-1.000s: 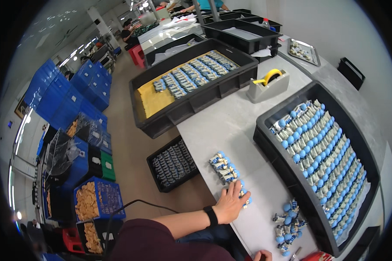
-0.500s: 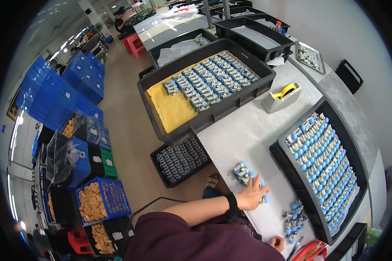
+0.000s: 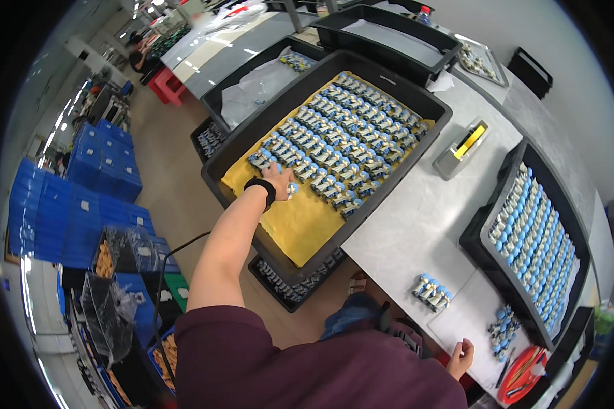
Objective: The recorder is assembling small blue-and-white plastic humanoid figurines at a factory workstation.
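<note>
My left hand [image 3: 278,183] reaches into a large black tray [image 3: 393,178] lined with yellow paper. Its fingers close on small blue-topped figurines [image 3: 293,189], at the near left end of the rows standing there; how many it holds is partly hidden. Rows of like figurines [image 3: 334,140] fill much of the paper. My right hand [image 3: 461,358] rests at the table's near edge, fingers curled, with nothing visible in them. Beyond it a short row of figurines [image 3: 432,293] sits on the table, and a loose heap of figurines [image 3: 503,330] lies to its right.
A tilted black tray [image 3: 481,240] full of blue-topped pieces stands at the right. Behind it is a tape dispenser [image 3: 460,150] with yellow tape. A red dish [image 3: 523,375] of thin tools lies near my right hand. Blue crates [image 3: 61,218] stack up on the left.
My left hand has gone from the table to the far left, into the yellow-lined tray. A short row of figurines stays on the table where it was. The head view has shifted.
</note>
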Demonstrator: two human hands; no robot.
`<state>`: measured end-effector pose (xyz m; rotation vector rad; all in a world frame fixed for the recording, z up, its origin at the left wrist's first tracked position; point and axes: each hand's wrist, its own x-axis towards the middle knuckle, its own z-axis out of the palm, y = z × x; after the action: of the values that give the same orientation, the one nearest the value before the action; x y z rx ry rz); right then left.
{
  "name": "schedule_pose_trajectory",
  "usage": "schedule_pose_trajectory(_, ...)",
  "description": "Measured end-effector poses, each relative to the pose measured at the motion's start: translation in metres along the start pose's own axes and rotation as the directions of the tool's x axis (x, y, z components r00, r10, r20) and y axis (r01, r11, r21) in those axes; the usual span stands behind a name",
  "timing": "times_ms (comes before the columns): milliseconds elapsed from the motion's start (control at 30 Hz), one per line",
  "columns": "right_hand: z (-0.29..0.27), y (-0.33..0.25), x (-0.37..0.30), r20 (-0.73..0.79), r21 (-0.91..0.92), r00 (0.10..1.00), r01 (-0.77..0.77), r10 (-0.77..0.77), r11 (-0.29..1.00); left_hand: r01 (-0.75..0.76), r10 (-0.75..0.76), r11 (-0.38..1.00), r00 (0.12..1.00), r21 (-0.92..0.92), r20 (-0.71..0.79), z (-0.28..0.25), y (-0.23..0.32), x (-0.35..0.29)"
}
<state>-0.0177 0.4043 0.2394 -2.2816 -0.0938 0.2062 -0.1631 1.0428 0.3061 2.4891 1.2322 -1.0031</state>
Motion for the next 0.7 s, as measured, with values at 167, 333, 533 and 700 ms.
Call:
schedule_pose_trajectory(167,0.006,-0.019,-0.010,0.010,-0.009,0.999,0.030,-0.030,1.000,-0.054,0.055,0.998,0.998,0.012,-0.041,0.018,0.007,0.033)
schedule_pose_trajectory(333,0.019,-0.049,0.001,0.092,-0.046,0.995,0.046,-0.042,0.998,-0.075,0.083,0.996,0.978,0.048,-0.194,0.042,-0.011,0.047)
schedule_pose_trajectory(533,0.028,-0.087,0.031,0.280,-0.074,0.914,0.326,-0.294,0.943,-0.062,0.143,0.981,0.868,0.182,-0.476,-0.023,0.060,-0.036)
schedule_pose_trajectory(700,0.035,-0.100,0.054,0.369,-0.106,0.848,0.445,-0.380,0.889,-0.859,0.728,0.493,0.494,-0.138,-0.476,-0.021,0.220,-0.138)
